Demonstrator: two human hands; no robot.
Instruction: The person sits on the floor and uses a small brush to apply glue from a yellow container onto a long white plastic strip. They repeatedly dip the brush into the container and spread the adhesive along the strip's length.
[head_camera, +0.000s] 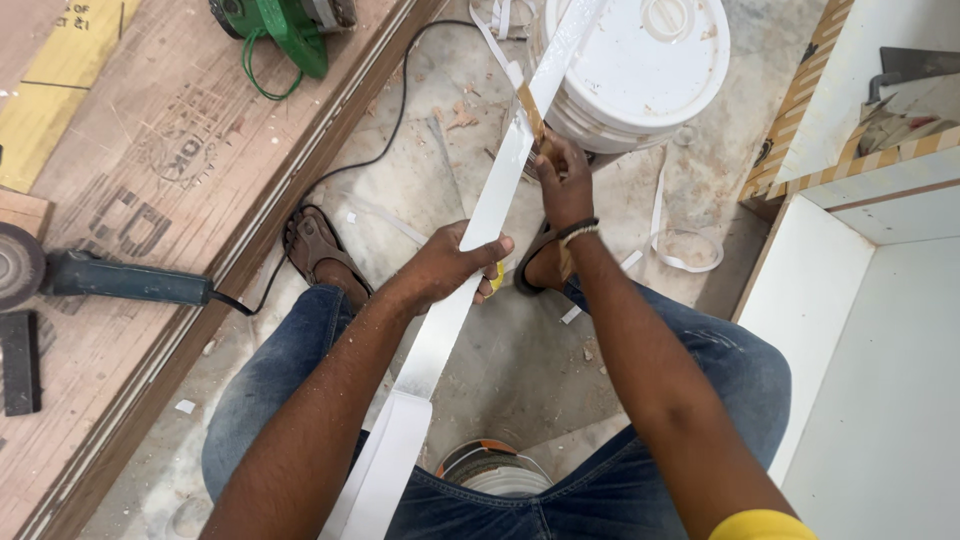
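Going left to right: an angle grinder (90, 275) lies on the plywood board (150, 150) at far left, a green power tool (285, 30) up top, a black cable (395, 110) trailing across the dusty floor (520, 360). My left hand (455, 265) is clenched around a long white strip (480, 230), thumb over the top face. My right hand (565, 180) pinches the same strip further up, near a brownish patch on it, with a small tool I can't make out. The strip runs from a coil near my lap (385, 470), up between my knees, past both hands and out of view over the white bucket (640, 70). Its long axis is diagonal, lower left to upper right, flat white face up, far end pointing away from me. A white cabinet (860, 330) sits at right, offcuts (690, 250) beside it. Risks, as I judge: the strip is thin and springy, so uneven pull between the hands could kink or twist it; a slip of the right hand's tool could nick fingers; the loose cable by my sandalled foot (320, 250) could snag.
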